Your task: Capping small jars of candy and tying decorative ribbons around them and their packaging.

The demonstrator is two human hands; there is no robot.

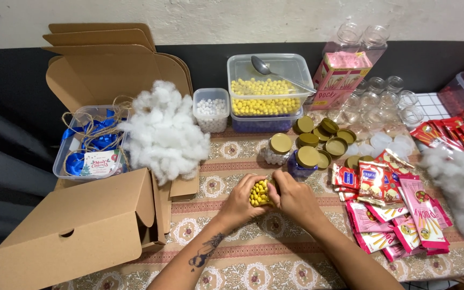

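Gripping jar of yellow candies (259, 193), both hands

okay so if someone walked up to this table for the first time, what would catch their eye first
Probably the two hands, left hand and right hand, meeting at the table's middle around a small jar of yellow candies. Behind them, a clear tub of yellow candies with a metal spoon stands out by the wall. A big puff of white stuffing sits to the left, and bright red and pink snack packets fan out on the right.
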